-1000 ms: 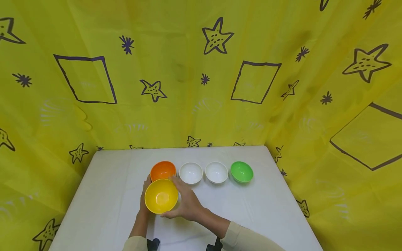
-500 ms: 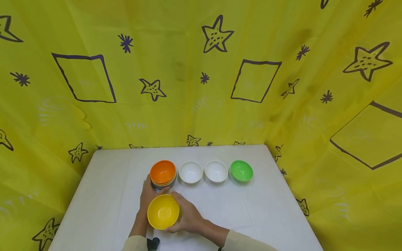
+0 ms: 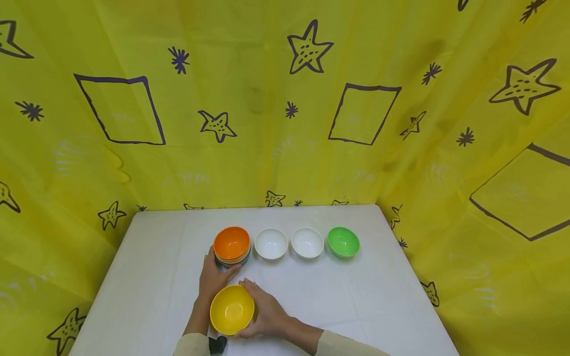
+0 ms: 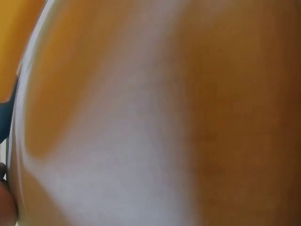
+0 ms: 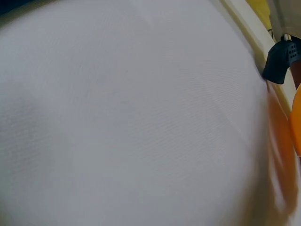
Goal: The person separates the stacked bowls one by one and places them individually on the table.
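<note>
A yellow bowl [image 3: 232, 310] is in my right hand [image 3: 267, 314], which grips it by the right side of its rim and wall. It is near the front of the table, its inside facing up. Behind it, an orange bowl [image 3: 232, 242] tops a stack of nested bowls, with paler and dark blue-grey rims below. My left hand [image 3: 213, 277] holds this stack at its left and front, with the thumb along the front. A blurred, shiny orange-brown surface [image 4: 141, 141] fills most of the left wrist view. In the right wrist view, only an orange edge [image 5: 297, 122] shows at the right.
Two white bowls [image 3: 271, 244] and a green bowl [image 3: 343, 242] stand in a row to the right of the stack. A white cloth [image 3: 356, 306] covers the table. Yellow curtains [image 3: 267, 168] with drawn stars hang behind and at both sides.
My right hand has drawn the yellow bowl toward the front edge, away from the orange bowl. The stack's lower rims and my left thumb have come into sight. The other bowls stay put.
</note>
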Available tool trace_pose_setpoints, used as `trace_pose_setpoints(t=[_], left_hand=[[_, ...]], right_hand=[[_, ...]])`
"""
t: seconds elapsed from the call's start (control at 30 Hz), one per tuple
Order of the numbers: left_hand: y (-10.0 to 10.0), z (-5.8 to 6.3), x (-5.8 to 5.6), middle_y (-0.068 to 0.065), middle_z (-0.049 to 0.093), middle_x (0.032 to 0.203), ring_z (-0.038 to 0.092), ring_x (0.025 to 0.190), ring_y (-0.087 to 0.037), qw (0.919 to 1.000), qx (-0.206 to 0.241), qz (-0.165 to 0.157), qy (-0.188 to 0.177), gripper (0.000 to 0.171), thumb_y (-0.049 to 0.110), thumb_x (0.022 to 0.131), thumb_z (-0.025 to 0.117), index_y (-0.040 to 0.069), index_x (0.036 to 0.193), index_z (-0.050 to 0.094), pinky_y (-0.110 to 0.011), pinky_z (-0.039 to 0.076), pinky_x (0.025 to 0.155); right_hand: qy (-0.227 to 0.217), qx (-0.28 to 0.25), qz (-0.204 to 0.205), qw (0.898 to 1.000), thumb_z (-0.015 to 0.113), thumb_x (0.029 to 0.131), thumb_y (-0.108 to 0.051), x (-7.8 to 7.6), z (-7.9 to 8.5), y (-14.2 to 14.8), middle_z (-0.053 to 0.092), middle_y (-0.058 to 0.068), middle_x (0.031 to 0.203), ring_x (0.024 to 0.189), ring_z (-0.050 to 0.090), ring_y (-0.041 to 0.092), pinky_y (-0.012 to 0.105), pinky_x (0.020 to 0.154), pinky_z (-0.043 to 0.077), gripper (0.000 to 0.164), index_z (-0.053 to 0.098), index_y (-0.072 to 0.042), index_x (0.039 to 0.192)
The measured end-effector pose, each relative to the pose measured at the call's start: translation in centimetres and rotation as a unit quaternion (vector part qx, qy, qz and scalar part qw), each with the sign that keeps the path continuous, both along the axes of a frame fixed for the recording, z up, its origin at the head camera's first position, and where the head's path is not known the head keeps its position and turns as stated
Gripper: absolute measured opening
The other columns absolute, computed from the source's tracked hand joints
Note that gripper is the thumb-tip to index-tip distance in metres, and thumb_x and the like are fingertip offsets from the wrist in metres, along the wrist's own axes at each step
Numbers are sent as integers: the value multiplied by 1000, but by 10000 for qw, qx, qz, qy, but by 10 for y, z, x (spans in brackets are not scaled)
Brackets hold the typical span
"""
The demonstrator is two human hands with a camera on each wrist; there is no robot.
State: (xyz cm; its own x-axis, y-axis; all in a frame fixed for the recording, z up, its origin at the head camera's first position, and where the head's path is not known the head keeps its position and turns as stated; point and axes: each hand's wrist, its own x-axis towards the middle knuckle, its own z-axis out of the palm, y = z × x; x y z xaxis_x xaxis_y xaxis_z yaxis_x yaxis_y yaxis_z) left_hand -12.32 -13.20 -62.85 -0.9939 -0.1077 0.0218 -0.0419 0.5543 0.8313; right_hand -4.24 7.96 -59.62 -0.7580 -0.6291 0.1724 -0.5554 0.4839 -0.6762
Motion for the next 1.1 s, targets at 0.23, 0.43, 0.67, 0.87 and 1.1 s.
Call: trace_pose_setpoints(t=[0.23,0.43,0.67,0.87,1.1], left_hand=[[-2,-2,-3,-23,33,166,32,152,-41,9999,133,-38,96,112,41,84,90,3,165,22,-59,22,125],[-2,-1,-2,-24,32,166,32,152,-42,9999,149,-47,-56,113,44,85,88,3,166,21,-61,23,124],[-3,-2,-2,-25,31,166,31,152,-44,9998,166,-12,-80,113,42,85,89,2,165,21,-63,23,123],[-3,-2,-1,-24,31,167,30,153,-42,9998,146,-54,-87,111,39,86,88,3,166,20,-61,19,125],[-4,-3,-2,-24,35,164,34,151,-42,9998,131,-99,68,108,38,86,89,3,165,23,-61,21,125]], right_hand=[[-124,-33,296,9995,95,77,-43,-2,-1,0,42,17,163,150,42,27,41,119,38,109,36,-1,160],[-344,55,340,9988,93,79,-46,-2,-4,-2,40,14,165,150,40,25,39,119,37,110,34,-4,162],[-524,150,420,9976,92,80,-49,-5,-6,-1,35,14,167,152,37,25,40,121,36,113,31,-5,164],[-431,317,421,9977,91,79,-52,-7,-6,2,33,13,168,153,36,25,41,121,36,116,28,-6,165],[186,111,382,9990,91,80,-50,-16,3,3,35,17,167,152,37,28,44,120,37,115,28,-4,164]])
